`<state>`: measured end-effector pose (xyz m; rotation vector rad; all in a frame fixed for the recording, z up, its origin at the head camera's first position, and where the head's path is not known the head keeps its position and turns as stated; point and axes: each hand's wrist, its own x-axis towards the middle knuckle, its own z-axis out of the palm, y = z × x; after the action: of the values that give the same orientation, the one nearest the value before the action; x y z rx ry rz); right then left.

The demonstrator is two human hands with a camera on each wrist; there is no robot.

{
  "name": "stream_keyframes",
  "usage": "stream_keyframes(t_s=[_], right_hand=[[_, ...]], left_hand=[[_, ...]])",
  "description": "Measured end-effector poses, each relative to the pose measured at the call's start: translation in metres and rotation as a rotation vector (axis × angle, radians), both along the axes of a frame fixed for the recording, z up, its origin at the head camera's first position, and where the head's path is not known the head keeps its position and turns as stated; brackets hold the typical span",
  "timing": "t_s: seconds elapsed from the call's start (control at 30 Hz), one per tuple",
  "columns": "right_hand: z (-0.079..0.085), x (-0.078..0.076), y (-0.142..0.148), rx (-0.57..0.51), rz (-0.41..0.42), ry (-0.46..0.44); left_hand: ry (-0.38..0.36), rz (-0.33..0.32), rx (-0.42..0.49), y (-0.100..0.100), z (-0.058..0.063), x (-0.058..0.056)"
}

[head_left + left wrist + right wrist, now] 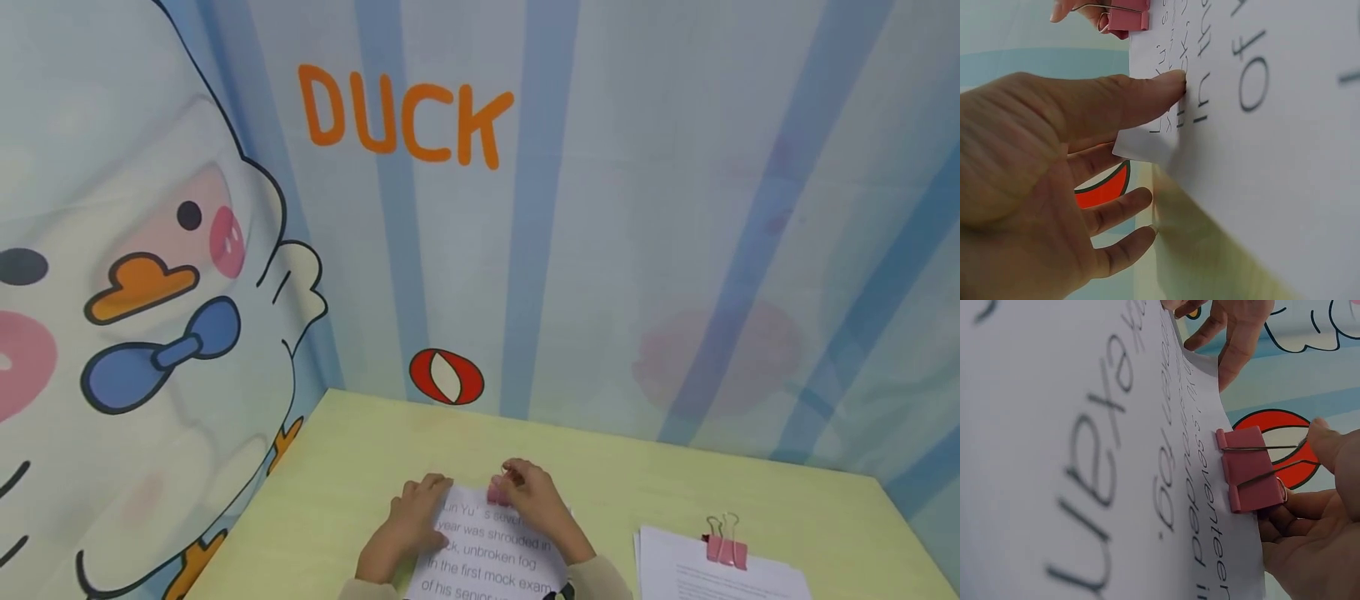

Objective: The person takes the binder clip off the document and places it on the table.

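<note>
A sheet of white paper with large black print lies in front of me; whether more sheets are under it, I cannot tell. My left hand grips its upper left corner. In the left wrist view the thumb presses on the printed face while fingers go behind the edge. A pink binder clip with wire handles sits on the paper's top edge. My right hand pinches the clip by its handles, thumb at the front handle's end and fingers behind.
To the right, a stack of printed paper carries another pink binder clip with its handles upright. The pale yellow table meets a blue striped backdrop at its far edge. A printed duck cloth hangs on the left.
</note>
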<state>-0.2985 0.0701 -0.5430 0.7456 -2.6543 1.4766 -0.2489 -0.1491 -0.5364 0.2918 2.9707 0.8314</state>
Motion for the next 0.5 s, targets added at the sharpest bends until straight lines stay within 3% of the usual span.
stream_keyframes(t_s=[0.33,0.5], right_hand=[[-0.0026,0.0002,0.0002,-0.016,-0.08,0.04],[-0.0004,-0.0065,0.0013,-0.067,-0.139,0.045]], left_hand=[[-0.028,0.018,0.005,0.0009,-0.0047,-0.0024],[0.003,0.011,0.0,-0.002,-0.0035,-0.0025]])
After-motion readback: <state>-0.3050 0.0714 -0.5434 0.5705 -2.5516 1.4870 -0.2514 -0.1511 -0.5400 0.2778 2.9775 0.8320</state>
